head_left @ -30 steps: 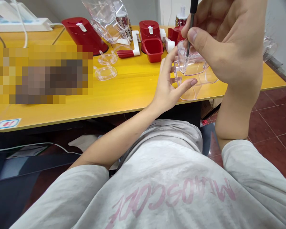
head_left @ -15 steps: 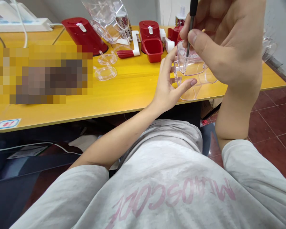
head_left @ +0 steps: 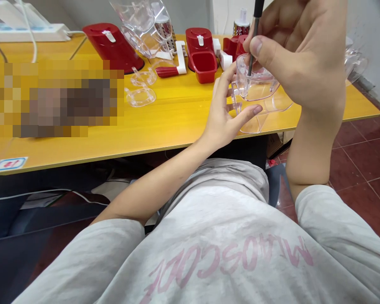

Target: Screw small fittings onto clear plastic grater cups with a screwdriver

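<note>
A clear plastic housing [head_left: 261,89] lies at the table's front edge, its round opening tilted up. My left hand [head_left: 223,107] grips it from the left, thumb along the near side and fingers behind. In my right hand [head_left: 293,55] is a screwdriver [head_left: 256,29] with a black handle, pinched low on its metal shaft by thumb and fingers. The shaft stands nearly upright, with its tip inside the housing's rim, at a clear post. Whether a screw sits under the tip, I cannot make out.
On the yellow table [head_left: 177,122] stand red plastic bodies [head_left: 114,46], a red cup [head_left: 204,67], a crank handle [head_left: 171,71], clear rings [head_left: 141,97], a large clear housing [head_left: 142,25] and metal drums. A power strip [head_left: 28,33] lies back left. The left area is pixelated.
The right hand has shifted slightly left and turned a little around the screwdriver. The left hand and the housing have stayed almost in place.
</note>
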`<action>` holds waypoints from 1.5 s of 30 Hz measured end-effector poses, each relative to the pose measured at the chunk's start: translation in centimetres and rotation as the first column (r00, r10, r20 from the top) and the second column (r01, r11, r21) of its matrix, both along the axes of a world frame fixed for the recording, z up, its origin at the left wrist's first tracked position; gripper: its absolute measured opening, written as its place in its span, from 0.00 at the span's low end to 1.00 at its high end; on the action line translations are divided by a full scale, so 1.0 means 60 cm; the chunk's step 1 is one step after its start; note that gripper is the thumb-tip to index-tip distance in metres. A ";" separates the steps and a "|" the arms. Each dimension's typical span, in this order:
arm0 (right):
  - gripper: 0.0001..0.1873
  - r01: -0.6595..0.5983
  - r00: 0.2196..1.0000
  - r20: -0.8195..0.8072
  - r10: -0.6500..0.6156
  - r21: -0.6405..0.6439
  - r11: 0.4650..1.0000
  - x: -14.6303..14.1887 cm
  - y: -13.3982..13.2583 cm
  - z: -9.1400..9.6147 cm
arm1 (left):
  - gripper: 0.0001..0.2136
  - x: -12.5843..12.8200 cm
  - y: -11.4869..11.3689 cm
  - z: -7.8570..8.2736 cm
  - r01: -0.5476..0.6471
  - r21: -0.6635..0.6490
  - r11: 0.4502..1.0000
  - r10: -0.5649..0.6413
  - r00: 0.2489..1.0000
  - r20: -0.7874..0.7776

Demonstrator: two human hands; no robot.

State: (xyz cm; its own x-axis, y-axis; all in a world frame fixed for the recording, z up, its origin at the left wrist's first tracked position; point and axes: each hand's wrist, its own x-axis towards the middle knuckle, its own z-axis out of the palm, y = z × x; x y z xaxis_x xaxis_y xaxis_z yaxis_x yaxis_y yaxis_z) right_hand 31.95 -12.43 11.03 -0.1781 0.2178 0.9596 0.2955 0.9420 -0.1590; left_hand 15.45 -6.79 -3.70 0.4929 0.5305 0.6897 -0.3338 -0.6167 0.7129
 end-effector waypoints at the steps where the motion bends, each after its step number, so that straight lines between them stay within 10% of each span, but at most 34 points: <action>1: 0.31 0.024 0.999 -0.028 -0.024 -0.024 0.999 -0.002 -0.006 0.001 | 0.57 0.001 -0.002 0.002 -0.027 -0.015 1.000 0.027 0.999 0.019; 16: 0.32 0.069 0.995 -0.065 -0.073 -0.064 0.996 -0.013 -0.017 -0.001 | 0.62 0.023 0.030 -0.030 -0.043 -0.016 0.999 0.045 0.987 0.153; 24: 0.23 0.174 0.983 0.007 -0.183 -0.341 0.924 -0.022 -0.083 0.033 | 0.59 0.013 -0.002 0.002 -0.049 -0.144 0.988 0.070 0.986 0.148; 33: 0.38 0.178 0.984 0.017 -0.178 -0.008 0.984 0.010 -0.016 0.005 | 0.58 0.011 0.009 -0.010 -0.049 -0.060 0.997 0.058 0.987 0.148; 45: 0.37 -0.055 0.997 0.049 0.058 -0.073 0.996 0.002 -0.024 0.008 | 0.53 0.007 0.016 -0.017 -0.055 0.098 0.994 0.047 0.995 0.083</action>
State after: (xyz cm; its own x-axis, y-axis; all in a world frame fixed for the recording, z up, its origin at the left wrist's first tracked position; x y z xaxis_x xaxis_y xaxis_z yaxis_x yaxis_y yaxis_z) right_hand 32.06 -13.85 11.51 -0.2400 0.2736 0.9314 0.2515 0.9442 -0.2126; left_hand 15.89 -5.82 -4.71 0.4080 0.4801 0.7765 -0.3537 -0.7010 0.6193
